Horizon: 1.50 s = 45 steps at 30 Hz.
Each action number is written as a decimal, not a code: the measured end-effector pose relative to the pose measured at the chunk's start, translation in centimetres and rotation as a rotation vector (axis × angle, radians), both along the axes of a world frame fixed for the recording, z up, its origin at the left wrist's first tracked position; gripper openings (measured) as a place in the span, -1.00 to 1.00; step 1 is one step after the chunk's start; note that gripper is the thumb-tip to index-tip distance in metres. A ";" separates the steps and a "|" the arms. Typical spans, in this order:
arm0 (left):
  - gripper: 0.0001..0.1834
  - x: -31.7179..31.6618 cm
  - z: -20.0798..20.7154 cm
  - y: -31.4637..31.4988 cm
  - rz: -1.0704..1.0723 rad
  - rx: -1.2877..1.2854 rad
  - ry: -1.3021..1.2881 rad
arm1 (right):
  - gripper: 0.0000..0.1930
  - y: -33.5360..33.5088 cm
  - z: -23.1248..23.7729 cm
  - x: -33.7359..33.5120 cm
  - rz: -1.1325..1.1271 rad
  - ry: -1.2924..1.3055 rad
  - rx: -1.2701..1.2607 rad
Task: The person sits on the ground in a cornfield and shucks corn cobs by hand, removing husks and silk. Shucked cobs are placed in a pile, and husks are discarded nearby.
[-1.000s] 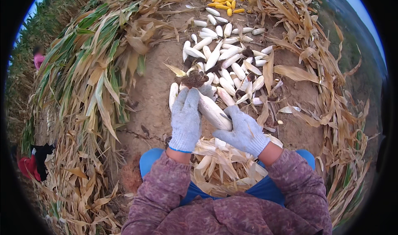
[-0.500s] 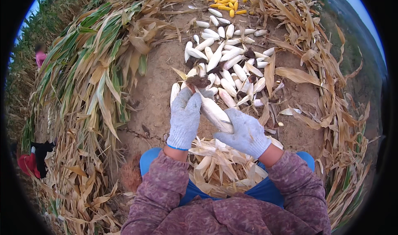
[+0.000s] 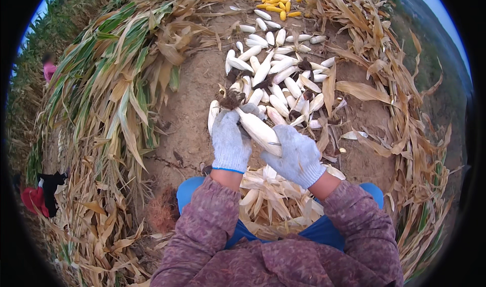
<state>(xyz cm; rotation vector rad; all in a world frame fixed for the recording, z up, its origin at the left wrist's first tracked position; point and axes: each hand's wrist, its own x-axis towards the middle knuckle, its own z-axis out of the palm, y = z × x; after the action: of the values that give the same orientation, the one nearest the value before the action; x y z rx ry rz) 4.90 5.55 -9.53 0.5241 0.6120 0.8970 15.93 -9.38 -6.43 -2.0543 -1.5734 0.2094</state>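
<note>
A pale corn ear (image 3: pixel 258 130) in its inner husk lies slantwise between my gloved hands, with dark brown silk (image 3: pixel 231 99) at its far left tip. My left hand (image 3: pixel 230 137), in a grey-white knit glove, is closed round the tip end. My right hand (image 3: pixel 295 150), gloved alike, grips the thicker lower end, and a thin dark pointed thing (image 3: pixel 274 144) shows beside its thumb. Just beyond my hands lies a loose pile of white ears (image 3: pixel 278 89), some with dark silk. Loose pale husks (image 3: pixel 271 201) lie heaped between my knees.
Yellow ears (image 3: pixel 276 3) form a small pile at the far end. Dry and green stalks (image 3: pixel 116 84) bank up on the left, dry stalks (image 3: pixel 385 59) on the right. Bare brown soil (image 3: pixel 187 115) shows between. A person in pink (image 3: pixel 49 69) is at the far left, near red and black cloth (image 3: pixel 38 201).
Both hands have shifted slightly; the left has moved a little right. The ear's tip with its silk now points more to the far left, and its surface looks whiter.
</note>
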 end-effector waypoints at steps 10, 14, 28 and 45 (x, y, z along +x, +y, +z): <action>-0.79 1.0 1.1 -0.4 0.001 0.107 -0.022 | -0.44 0.1 -0.7 0.8 -0.066 0.003 -0.044; -0.76 0.6 0.7 -0.4 -0.032 0.119 0.015 | -0.41 0.0 -1.3 0.8 -0.033 -0.094 0.003; -0.70 0.3 -2.6 0.4 -0.033 0.122 -0.058 | -0.28 0.6 -2.9 1.8 -0.047 -0.127 0.010; -0.71 2.3 -0.2 -0.3 0.243 -0.033 -0.037 | 0.03 4.1 -5.7 2.6 -0.204 0.421 0.133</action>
<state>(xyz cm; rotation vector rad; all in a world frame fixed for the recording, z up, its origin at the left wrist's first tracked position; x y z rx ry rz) 7.19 5.22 -9.73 0.4080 0.6648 1.1213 18.53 -5.27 -12.15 -1.8982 -1.0884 0.4190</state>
